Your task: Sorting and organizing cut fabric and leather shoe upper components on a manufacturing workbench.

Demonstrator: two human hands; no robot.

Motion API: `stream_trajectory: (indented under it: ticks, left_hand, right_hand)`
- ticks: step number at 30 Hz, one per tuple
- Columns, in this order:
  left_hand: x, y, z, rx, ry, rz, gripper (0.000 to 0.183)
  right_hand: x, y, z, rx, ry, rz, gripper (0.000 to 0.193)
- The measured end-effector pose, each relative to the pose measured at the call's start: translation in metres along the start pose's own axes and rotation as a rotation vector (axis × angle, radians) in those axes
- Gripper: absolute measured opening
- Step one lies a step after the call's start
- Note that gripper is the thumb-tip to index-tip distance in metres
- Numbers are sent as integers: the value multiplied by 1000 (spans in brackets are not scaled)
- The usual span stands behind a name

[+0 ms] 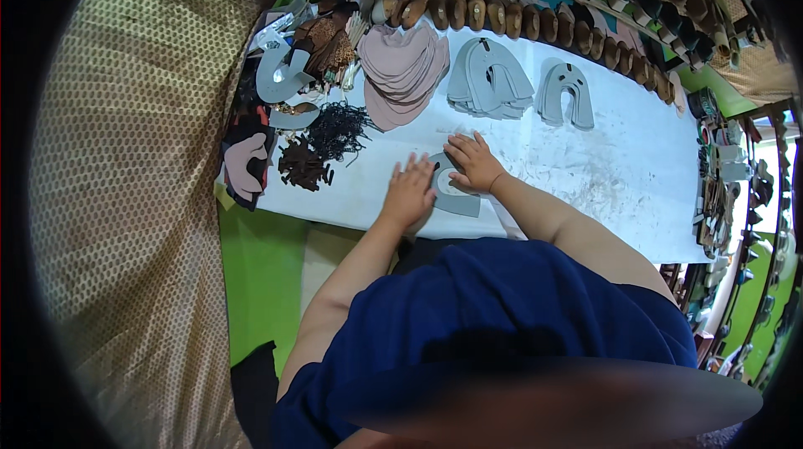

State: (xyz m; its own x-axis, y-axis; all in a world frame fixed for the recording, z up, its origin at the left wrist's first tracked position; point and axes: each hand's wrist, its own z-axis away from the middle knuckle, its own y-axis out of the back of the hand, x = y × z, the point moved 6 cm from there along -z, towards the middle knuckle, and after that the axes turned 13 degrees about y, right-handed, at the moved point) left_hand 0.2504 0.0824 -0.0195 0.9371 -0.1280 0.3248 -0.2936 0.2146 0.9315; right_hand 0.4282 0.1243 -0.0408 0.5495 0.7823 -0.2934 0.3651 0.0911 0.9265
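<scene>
A grey U-shaped shoe upper piece (460, 204) lies flat on the white table near its front edge. My left hand (409, 191) rests along the piece's left side, its fingers stretched out and pointing away from me. Over the upper right part of the same piece lies my right hand (475, 164), fingers spread and pressed flat. A small dark bit shows at the top of the piece, close to the left fingertips. Neither hand grips anything. The hands cover part of the piece's outline.
Beyond my hands are a stack of pink shoe upper pieces (400, 73), a grey stack (490, 85) and a smaller grey stack (567, 98). Black straps (339, 130) and brown strips (304, 163) lie in heaps at left. Shoe lasts (495, 16) line the back. A patterned curtain (142, 198) hangs left.
</scene>
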Motion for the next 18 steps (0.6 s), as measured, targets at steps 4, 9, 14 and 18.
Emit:
stream_trajectory:
  ticks: [4,9,14,18]
  left_hand:
    - [10,-27,15,-124,-4,-114,78]
    - [2,-15,8,-156,-28,-6,68]
    - [-60,0,22,-71,-22,104,40]
    - [-131,30,47,261,292,-20,27]
  right_hand:
    - [-2,-1,-2,-29,-22,3,70]
    - [-4,2,-1,-41,-52,8,68]
    - [-4,2,-3,-67,-94,-6,67]
    - [-5,6,-3,-32,-102,5,66]
